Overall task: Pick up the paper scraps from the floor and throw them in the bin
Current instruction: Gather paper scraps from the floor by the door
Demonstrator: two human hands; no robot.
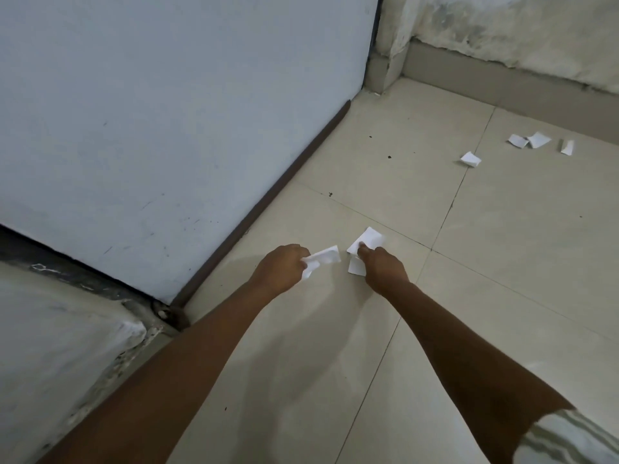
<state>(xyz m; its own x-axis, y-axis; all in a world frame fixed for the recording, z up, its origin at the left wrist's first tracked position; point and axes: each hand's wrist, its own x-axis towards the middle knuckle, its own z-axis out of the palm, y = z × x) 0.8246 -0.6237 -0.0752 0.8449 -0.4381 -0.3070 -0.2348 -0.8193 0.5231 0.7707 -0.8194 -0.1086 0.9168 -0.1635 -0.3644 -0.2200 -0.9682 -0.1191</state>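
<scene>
The left hand [283, 264] was closed on a white scrap [322, 257], which stuck out from its fingers. Just beside it, the right hand [380, 264] pinched a second scrap [368, 239], with another piece [355, 266] showing under its fingers; whether that one was held could not be told. Both hands hovered low over the tile floor [502, 262], near the door [167, 112]. Four more scraps [470, 159] lay well apart, by the far wall [502, 25]. Nothing stood between.

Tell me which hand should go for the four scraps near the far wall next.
Right, probably. The four scraps lie ahead on the right hand's side. The left hand by the door would have to cross over. Both hands already hold paper.
</scene>
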